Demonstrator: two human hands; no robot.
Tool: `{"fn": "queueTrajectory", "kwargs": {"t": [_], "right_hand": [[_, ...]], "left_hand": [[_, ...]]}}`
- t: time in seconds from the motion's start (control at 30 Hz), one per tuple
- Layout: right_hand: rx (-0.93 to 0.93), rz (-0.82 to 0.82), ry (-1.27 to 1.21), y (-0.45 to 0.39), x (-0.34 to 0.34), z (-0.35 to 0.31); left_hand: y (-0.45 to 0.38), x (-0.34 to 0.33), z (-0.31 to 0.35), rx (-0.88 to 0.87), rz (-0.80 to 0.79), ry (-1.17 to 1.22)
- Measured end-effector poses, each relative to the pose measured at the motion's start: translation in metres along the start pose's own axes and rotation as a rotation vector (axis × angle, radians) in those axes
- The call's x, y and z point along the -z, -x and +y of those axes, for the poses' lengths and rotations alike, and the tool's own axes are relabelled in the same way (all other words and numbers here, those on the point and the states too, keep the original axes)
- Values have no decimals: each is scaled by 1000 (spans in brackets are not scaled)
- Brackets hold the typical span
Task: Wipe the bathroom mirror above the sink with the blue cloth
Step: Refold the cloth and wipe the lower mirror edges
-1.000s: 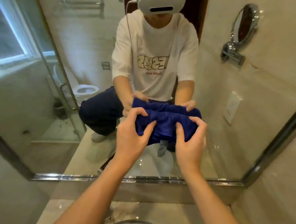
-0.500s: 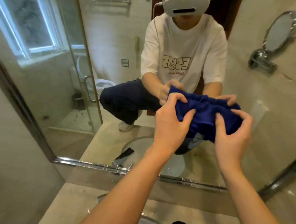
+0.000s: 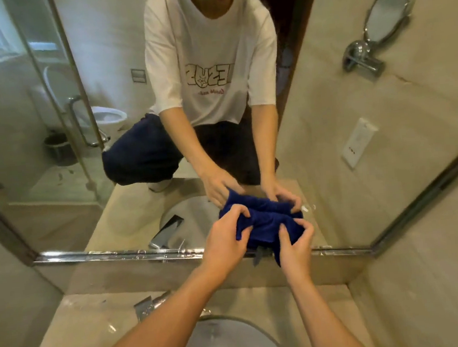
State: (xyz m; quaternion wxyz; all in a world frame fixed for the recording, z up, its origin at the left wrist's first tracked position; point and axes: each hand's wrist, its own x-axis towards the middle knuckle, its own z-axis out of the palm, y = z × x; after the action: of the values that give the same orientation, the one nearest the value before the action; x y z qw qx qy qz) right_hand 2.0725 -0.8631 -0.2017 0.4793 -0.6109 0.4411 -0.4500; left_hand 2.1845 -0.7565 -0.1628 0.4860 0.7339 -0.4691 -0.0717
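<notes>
Two hands are applied to one bunched dark-blue terry cloth (image 3: 266, 225), which is pressed against the lower part of the large wall-mounted bathroom mirror (image 3: 53, 162), just above its chrome bottom rail (image 3: 118, 255) and right of centre. The cloth is gripped at its left end by the left hand (image 3: 226, 243), thumb and fingers curled into the fabric. Its right end is pinched by the right hand (image 3: 295, 246), forefinger and thumb closed over the folds. A loose corner is seen hanging below the rail.

Wiping is judged to be in progress along the bottom strip of the glass. No streak or boundary between cleaned and uncleaned glass can be made out, so the share completed cannot be told. The left half and the upper area are judged likely to remain, if not already covered.

Near the viewer, a round white ceramic basin (image 3: 233, 343) with a metal drain is set in a beige stone counter (image 3: 83, 327), with a chrome tap (image 3: 148, 307) at its far left. On the right wall, a small round chrome-armed mirror (image 3: 385, 12) and a white socket plate (image 3: 359, 141) are noted.
</notes>
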Motion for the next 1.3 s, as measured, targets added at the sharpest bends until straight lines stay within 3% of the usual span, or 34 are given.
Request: {"fn": "queueTrajectory", "kwargs": {"t": [0.1,0.2,0.33,0.43,0.57,0.8,0.93,1.1,1.3], "right_hand": [[-92,-83,27,13,-5,17],[-65,-23,-13,12,-2,-2],[138,172,-102,-9,12,-62],[301,225,-126,-20,16,-90],[333,199,-48,-13,5,-40],[248,3,187,-7,12,22],[140,2,115,0,15,10],[416,153,-104,-9,20,-58],[307,151,-135,-4,-12,-29]], "left_hand": [[15,2,-23,117,42,61],[10,9,-6,113,87,144],[-15,19,48,-31,182,278],[-27,19,63,-103,270,292],[-19,-2,27,-97,243,136],[18,-40,-29,192,212,87],[21,-34,-12,173,210,130],[-13,3,42,-9,392,184],[-13,14,12,-77,256,80]]}}
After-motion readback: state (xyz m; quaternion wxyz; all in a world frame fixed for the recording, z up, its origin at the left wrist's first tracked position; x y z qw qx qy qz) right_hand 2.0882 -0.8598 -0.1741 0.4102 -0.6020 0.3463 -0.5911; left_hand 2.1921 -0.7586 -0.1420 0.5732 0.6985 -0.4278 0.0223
